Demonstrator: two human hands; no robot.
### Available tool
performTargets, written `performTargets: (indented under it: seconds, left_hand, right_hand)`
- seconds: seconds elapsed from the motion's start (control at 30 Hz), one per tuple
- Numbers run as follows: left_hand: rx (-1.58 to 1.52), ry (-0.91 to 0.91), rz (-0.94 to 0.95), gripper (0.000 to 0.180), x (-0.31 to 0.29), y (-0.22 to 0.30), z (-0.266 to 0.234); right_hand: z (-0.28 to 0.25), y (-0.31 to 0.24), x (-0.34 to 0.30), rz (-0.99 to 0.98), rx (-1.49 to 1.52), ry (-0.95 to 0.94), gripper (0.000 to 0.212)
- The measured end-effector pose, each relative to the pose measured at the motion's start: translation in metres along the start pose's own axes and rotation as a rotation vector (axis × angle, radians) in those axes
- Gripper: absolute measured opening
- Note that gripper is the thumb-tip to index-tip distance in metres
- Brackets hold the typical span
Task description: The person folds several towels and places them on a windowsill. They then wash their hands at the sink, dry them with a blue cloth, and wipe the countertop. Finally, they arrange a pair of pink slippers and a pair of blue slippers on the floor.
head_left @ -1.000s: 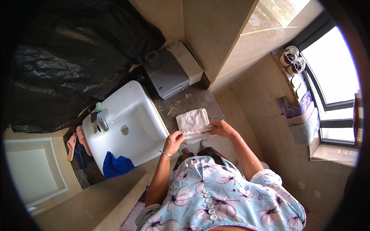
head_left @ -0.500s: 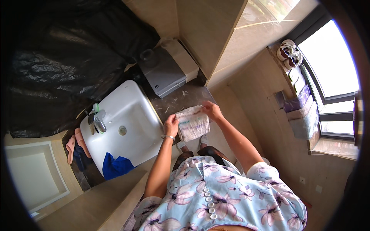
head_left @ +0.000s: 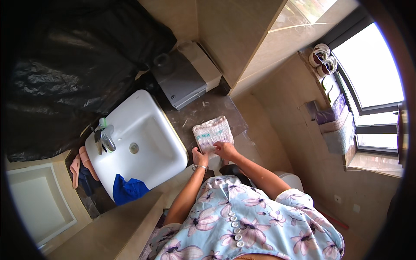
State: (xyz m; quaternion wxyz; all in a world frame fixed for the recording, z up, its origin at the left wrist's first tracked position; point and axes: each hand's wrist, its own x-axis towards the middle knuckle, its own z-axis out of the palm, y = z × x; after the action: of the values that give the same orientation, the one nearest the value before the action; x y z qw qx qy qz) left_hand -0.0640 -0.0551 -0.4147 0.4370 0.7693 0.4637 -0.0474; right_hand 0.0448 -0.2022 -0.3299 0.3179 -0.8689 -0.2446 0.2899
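A small folded white towel point(head_left: 214, 132) with faint coloured stripes lies on the dark countertop to the right of the sink, its near part reaching toward me. My left hand point(head_left: 199, 157) is closed at the towel's near left corner, its fingertips partly tucked out of sight. On the near right part of the cloth, my right hand point(head_left: 225, 150) has its bent fingers pressed together, pinching the fabric. Both forearms reach forward.
A white sink point(head_left: 161, 141) with a chrome faucet point(head_left: 107, 138) stands to the left, a blue cloth point(head_left: 128, 190) over its near rim. Pink slippers point(head_left: 86, 163) lie beyond it. Behind the towel is a grey box point(head_left: 175, 80). Shoes point(head_left: 320, 56) and hanging towels point(head_left: 338, 134) are by the window.
The towel was held up between both hands; now it lies on the counter. My right hand has come down and left to its near edge, and my left hand has moved slightly nearer me.
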Motion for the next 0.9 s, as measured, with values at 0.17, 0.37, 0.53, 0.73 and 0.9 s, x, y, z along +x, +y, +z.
performTargets:
  seconds: [0.17,0.37,0.53,0.73,0.9]
  left_hand:
    - [-0.186,-0.258,-0.054,0.046,0.016,0.007,-0.003]
    - [0.107,-0.018,0.614,0.028,-0.034,0.091,-0.048]
    - [0.096,-0.241,0.834,0.054,-0.074,0.133,-0.079]
    - [-0.257,-0.4,1.027,0.03,-0.116,0.137,-0.091]
    - [-0.557,-0.379,0.295,0.023,-0.078,0.121,-0.091]
  right_hand:
    - [0.013,-0.021,-0.004,0.056,0.014,-0.05,0.047]
    - [-0.019,-0.037,0.002,0.302,0.481,-0.014,0.056]
    - [-0.049,-0.046,-0.012,0.477,1.133,-0.105,0.044]
    - [-0.051,-0.017,-0.05,0.528,1.557,0.227,0.025]
    - [-0.082,-0.011,-0.1,0.382,1.676,0.31,0.03]
